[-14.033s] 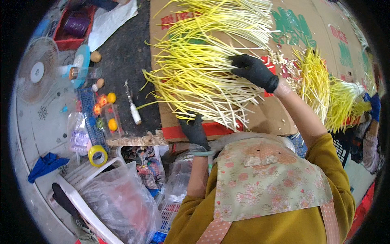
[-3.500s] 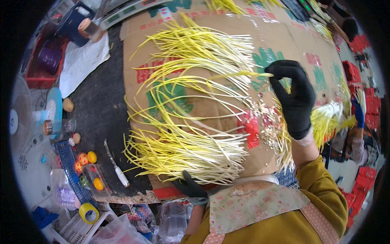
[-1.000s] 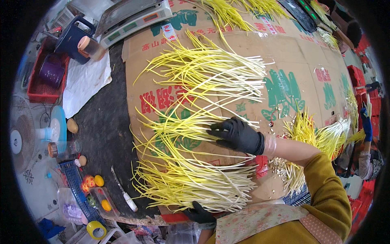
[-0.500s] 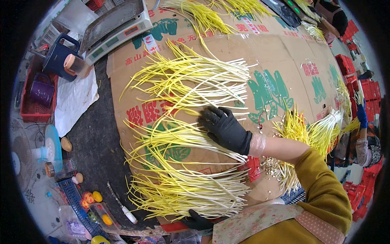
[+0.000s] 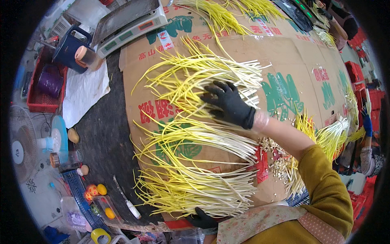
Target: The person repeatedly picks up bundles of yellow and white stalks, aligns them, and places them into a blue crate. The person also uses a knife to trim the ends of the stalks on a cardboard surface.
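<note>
Long yellow-and-white chive stems lie on flattened cardboard (image 5: 284,53) in three loose rows, white ends to the right. My right hand (image 5: 232,103), in a black glove, rests with spread fingers on the near side of the far row of chives (image 5: 211,73). Just nearer to me is the middle row of chives (image 5: 203,136). Along the closest row of chives (image 5: 203,191), my left hand (image 5: 202,219), also black-gloved, touches the near edge; its fingers are stretched out and partly hidden by the stems and my sleeve.
A white-handled knife (image 5: 132,208) lies on the dark tabletop at left. Behind it stand a scale (image 5: 132,30), a blue jug (image 5: 73,51) and a red basket (image 5: 42,106). Cut white bits (image 5: 280,166) and chive bundles (image 5: 333,136) are at right. A co-worker's blue-gloved hand (image 5: 367,124) shows there.
My right hand has moved away from me, from the middle row of chives to the far row. My left hand stays by the closest row. The whole view has shifted slightly.
</note>
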The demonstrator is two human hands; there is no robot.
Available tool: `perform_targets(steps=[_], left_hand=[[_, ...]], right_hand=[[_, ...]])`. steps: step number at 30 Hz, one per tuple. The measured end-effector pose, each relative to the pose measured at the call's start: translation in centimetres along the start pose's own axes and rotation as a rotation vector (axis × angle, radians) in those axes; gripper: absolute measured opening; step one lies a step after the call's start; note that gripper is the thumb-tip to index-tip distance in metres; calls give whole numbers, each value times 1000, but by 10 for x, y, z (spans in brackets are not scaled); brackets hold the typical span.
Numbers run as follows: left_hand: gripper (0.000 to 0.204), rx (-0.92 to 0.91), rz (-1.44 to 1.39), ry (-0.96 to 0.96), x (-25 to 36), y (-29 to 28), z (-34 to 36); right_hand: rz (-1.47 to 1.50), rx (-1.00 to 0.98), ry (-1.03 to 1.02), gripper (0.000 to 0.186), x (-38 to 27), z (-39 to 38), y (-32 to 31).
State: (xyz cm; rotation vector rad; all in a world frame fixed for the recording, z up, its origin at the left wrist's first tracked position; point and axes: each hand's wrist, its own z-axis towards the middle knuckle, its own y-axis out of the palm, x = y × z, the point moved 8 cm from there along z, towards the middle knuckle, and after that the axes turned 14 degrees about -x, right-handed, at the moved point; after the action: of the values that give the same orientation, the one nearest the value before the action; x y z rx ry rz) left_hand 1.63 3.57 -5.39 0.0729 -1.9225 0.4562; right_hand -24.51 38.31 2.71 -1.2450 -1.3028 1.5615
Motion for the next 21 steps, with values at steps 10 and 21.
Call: perform_targets(steps=[10, 21], left_hand=[[55, -40, -67, -46, 21, 9, 0], [56, -45, -5, -47, 18, 9, 3]], right_hand=[[-64, -68, -110, 42, -45, -39, 9], [183, -151, -410, 43, -72, -50, 18]])
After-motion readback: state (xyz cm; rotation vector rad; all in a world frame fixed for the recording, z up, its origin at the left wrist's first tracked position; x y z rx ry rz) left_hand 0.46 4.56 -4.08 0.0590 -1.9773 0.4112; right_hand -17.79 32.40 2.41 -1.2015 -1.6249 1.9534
